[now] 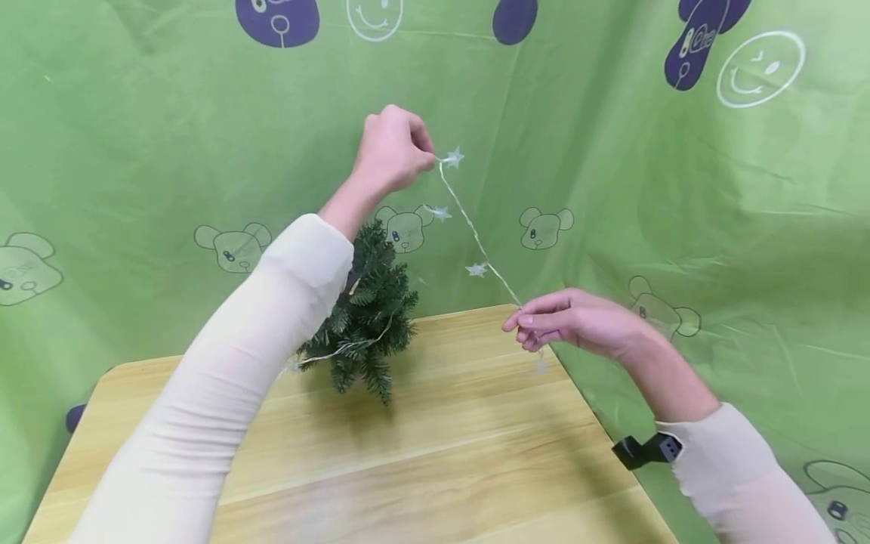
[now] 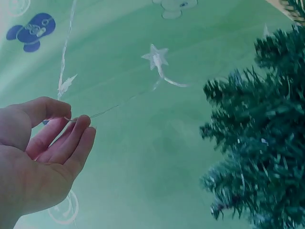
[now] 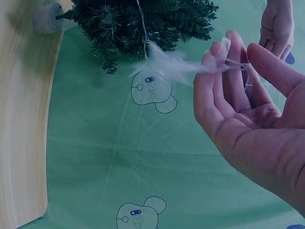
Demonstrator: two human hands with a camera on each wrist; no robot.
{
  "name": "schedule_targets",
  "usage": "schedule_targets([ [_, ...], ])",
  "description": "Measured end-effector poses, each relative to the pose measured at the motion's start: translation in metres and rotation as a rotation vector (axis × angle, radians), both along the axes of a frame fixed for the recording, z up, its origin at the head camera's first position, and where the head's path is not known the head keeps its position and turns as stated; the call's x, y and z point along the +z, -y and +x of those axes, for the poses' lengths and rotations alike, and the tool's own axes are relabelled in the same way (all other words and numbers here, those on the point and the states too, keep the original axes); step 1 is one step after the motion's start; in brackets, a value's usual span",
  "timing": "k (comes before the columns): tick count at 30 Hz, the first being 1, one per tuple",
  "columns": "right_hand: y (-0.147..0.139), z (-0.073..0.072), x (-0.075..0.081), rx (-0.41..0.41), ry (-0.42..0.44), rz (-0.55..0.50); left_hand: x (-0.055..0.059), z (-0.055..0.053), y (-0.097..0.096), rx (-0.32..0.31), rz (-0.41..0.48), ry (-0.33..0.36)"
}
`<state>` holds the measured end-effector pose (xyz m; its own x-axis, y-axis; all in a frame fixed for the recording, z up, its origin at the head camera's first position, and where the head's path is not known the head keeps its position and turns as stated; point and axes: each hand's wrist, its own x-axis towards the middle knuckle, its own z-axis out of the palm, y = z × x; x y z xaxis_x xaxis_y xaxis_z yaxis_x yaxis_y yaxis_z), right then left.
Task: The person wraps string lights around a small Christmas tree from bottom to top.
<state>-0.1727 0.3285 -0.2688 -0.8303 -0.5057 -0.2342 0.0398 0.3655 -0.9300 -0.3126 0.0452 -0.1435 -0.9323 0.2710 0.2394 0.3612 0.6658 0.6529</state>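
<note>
A string of star lights stretches slantwise between the two hands, with clear stars along its pale wire. My left hand, raised above the tree, pinches the wire right beside one star. Lower and to the right, my right hand holds the wire between thumb and curled fingers; a star dangles under it. A small green Christmas tree stands partly hidden behind the left forearm, and part of the wire crosses its lower branches. In the right wrist view, a blurred star hangs by the fingertips.
The tree is on a wooden table, towards its far edge. Its pale round base shows in the right wrist view. Green printed cloth hangs behind the table and along its right side. A black device is strapped at the right cuff.
</note>
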Motion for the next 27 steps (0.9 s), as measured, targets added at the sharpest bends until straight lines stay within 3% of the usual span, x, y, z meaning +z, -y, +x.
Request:
schedule_targets([
  [9, 0.009, -0.002, -0.001, 0.010, 0.010, -0.020, -0.006, -0.015, 0.025, 0.093, -0.006, 0.006],
  [17, 0.014, -0.005, -0.001, 0.007, -0.021, 0.018, -0.026, -0.026, 0.046, 0.141, 0.058, 0.055],
  [21, 0.021, -0.005, 0.001, -0.005, -0.011, 0.054, -0.032, -0.030, 0.056, 0.163, 0.060, 0.049],
  [27, 0.038, -0.009, 0.005, -0.059, -0.004, 0.062, -0.032, -0.036, 0.072, 0.197, 0.069, 0.012],
])
